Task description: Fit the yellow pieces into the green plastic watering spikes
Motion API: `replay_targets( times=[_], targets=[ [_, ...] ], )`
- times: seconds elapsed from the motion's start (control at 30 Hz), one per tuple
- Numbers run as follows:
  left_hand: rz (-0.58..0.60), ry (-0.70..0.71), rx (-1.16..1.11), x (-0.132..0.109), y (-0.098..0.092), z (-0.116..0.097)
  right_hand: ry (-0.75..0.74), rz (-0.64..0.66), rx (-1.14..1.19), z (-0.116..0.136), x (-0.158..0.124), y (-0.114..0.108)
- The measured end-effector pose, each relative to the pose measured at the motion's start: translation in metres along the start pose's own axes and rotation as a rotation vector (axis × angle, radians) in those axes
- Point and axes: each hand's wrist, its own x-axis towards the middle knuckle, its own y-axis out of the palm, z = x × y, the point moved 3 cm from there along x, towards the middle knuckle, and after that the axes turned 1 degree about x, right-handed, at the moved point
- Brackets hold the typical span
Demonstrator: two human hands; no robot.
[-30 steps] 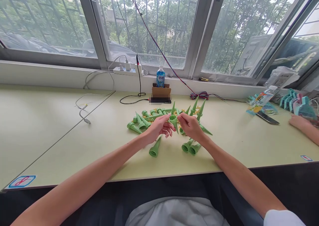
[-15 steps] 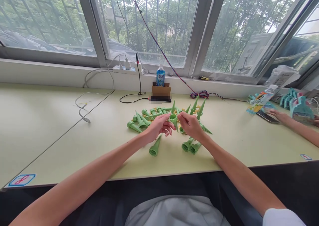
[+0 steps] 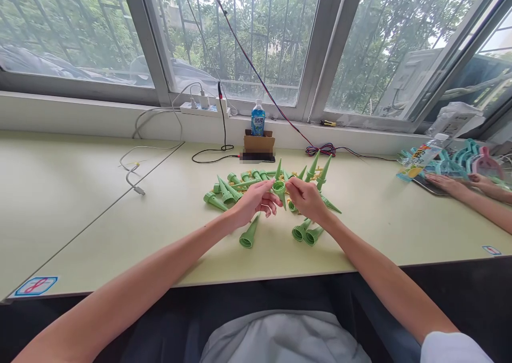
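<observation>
A green plant watering spike (image 3: 279,188) is held over the middle of the table, its round threaded mouth facing me and its tip pointing down. My left hand (image 3: 258,202) grips its left side between thumb and forefinger, the other fingers loosely curled. On the opposite side, my right hand (image 3: 307,198) is closed in a pinch close against the spike's rim; whatever lies between those fingertips is hidden. Behind both hands is a pile of more green spikes (image 3: 226,191) with small yellow pieces among them. A single spike (image 3: 248,236) lies nearer me, and two more (image 3: 312,236) lie below my right hand.
At the back stand a blue-labelled bottle (image 3: 258,118) and a cardboard box (image 3: 259,143). Cables (image 3: 138,176) run over the left side. On the right, another person's hands (image 3: 448,184) rest near a phone (image 3: 430,186), a drink bottle (image 3: 424,157) and teal and pink plastic items (image 3: 486,164).
My hands and the spike stay almost in place. At the right, the other person's second hand has come further into view, and a pink item among the teal ones shows more clearly.
</observation>
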Motion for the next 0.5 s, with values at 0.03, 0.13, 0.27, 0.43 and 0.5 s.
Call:
replay_targets(
  times=[0.03, 0.13, 0.27, 0.43, 0.5],
  targets=[
    [0.001, 0.001, 0.0, 0.0, 0.0001, 0.0, -0.002, -0.001, -0.003, 0.0, 0.0, -0.0001],
    [0.007, 0.004, 0.002, -0.0002, 0.0001, -0.0001, -0.018, -0.008, -0.016, 0.0, 0.0001, -0.0005],
    [0.014, 0.003, 0.007, 0.0, -0.0003, 0.0002, -0.031, 0.001, -0.014, -0.0003, 0.0, -0.0005],
    [0.022, 0.011, 0.008, 0.0008, -0.0008, 0.0005, -0.034, 0.003, -0.019, 0.0001, -0.0002, -0.0008],
    [0.028, 0.015, 0.008, 0.001, -0.0011, 0.0007, -0.032, 0.005, -0.018, 0.0003, -0.0002, -0.0008]
  ],
)
